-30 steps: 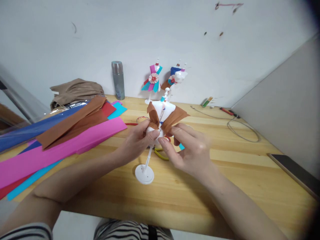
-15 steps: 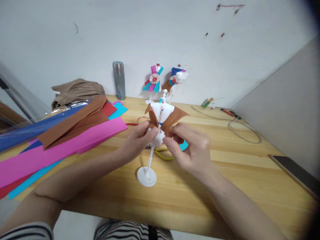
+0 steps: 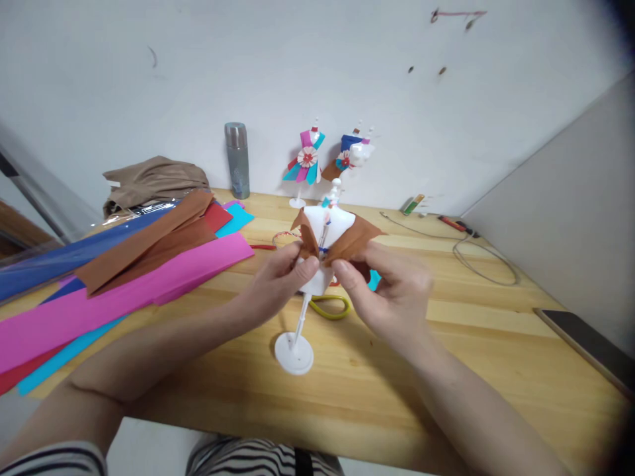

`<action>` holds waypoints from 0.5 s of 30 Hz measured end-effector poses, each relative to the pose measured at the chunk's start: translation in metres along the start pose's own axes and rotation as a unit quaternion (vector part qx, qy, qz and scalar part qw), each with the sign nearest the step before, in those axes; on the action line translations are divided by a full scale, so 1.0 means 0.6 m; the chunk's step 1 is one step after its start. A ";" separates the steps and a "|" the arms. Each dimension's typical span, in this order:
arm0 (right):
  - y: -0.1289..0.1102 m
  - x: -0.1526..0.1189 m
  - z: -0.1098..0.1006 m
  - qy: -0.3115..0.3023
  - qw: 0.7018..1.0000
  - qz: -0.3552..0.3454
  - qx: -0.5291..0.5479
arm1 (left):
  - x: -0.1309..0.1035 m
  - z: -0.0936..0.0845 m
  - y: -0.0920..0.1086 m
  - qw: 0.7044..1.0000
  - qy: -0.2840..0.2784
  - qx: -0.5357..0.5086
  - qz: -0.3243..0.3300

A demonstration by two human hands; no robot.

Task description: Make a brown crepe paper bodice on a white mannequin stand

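Note:
A small white dress form (image 3: 314, 283) on a round-based stand (image 3: 294, 353) leans slightly to the right between my hands. Brown fabric (image 3: 354, 236) wraps its upper part, with an end flaring out on either side. At the form's left, my left hand (image 3: 278, 277) pinches the fabric against it between thumb and fingers. My right hand (image 3: 389, 284) has thumb and fingers closed on the fabric's right part at the waist. A bit of light blue material (image 3: 374, 280) shows below the right fingers. Some of the form is hidden behind the fabric and hands.
Fabric strips in pink (image 3: 193, 264), brown, blue and red lie at left, by a crumpled brown cloth (image 3: 159, 182). A flask (image 3: 237, 162) and decorated dress forms (image 3: 307, 157) stand at the wall. Yellow scissor handle (image 3: 331, 308) behind; phone (image 3: 585, 344) at right.
The dress form has shifted a little to the right and tilts more. My right hand has moved right, its thumb now pressed to the brown fabric. My left hand keeps its hold.

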State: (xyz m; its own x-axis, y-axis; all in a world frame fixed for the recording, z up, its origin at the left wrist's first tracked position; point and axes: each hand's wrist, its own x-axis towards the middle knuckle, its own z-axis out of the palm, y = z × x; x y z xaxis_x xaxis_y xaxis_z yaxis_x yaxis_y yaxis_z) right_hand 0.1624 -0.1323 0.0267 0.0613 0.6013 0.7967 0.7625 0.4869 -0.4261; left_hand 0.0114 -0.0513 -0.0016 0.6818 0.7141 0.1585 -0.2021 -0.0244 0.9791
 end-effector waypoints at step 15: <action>0.043 0.025 -0.048 -0.062 0.989 -0.107 -0.081 | 0.031 -0.041 -0.006 0.957 -0.195 -0.089 -0.194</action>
State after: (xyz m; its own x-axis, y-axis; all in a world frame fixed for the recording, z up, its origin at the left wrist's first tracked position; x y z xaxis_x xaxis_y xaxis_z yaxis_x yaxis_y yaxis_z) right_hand 0.2016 -0.1291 0.0402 -0.1854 0.5737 0.7978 0.8432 0.5098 -0.1706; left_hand 0.0072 -0.0206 -0.0057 0.9333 0.3297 -0.1426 0.0257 0.3345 0.9420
